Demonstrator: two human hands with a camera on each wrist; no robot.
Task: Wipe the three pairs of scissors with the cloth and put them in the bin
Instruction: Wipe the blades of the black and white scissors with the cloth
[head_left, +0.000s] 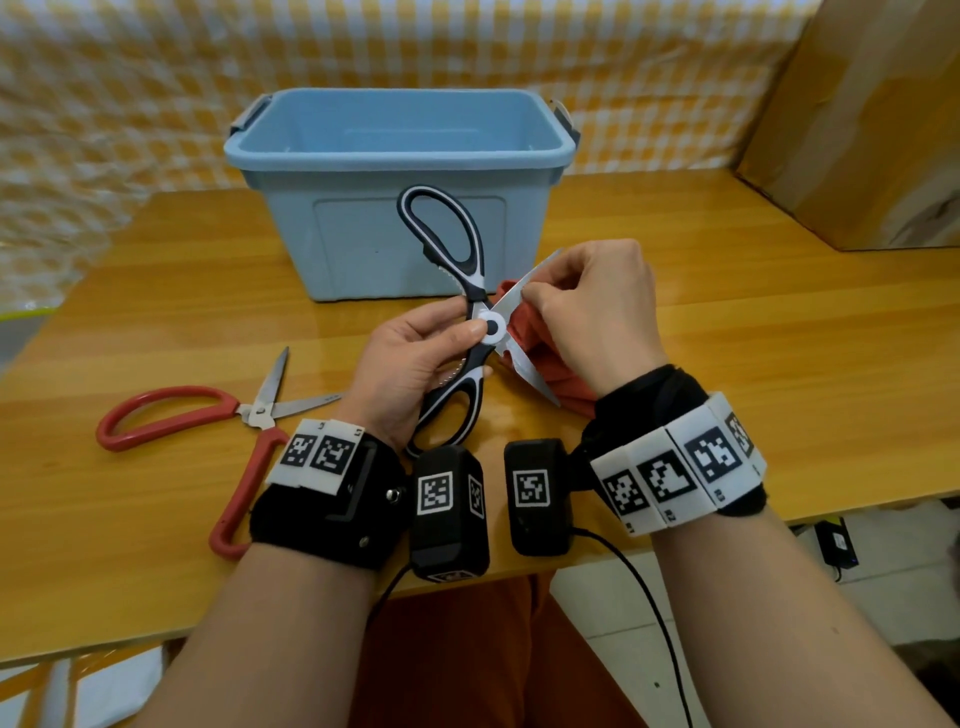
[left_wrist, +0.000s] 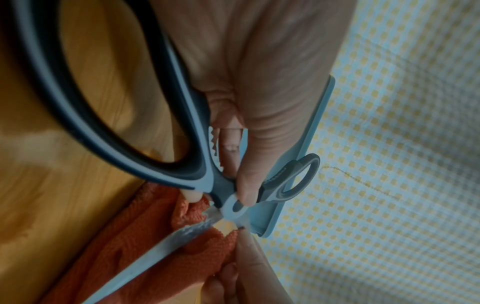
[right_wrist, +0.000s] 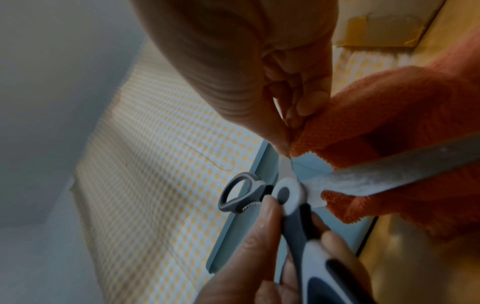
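Gripping opened black-and-white scissors (head_left: 480, 332), left hand (head_left: 410, 358); right hand (head_left: 592, 306) pinching cloth (head_left: 524, 325) along blade edge.

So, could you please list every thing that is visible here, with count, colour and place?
Bin: one, light blue, open, at the back of the table.
Kitchen scissors: one, black and white, open, held above the table in front of the bin.
Red scissors: one, red handles, open, lying on the table at the left.
Cloth: one, orange-red, against a blade.
Table: one, wooden, yellow-brown.
Cardboard box: one, brown, at the right.
Checked sheet: one, yellow and white, behind.
Left hand: holds the kitchen scissors.
Right hand: pinches the cloth.
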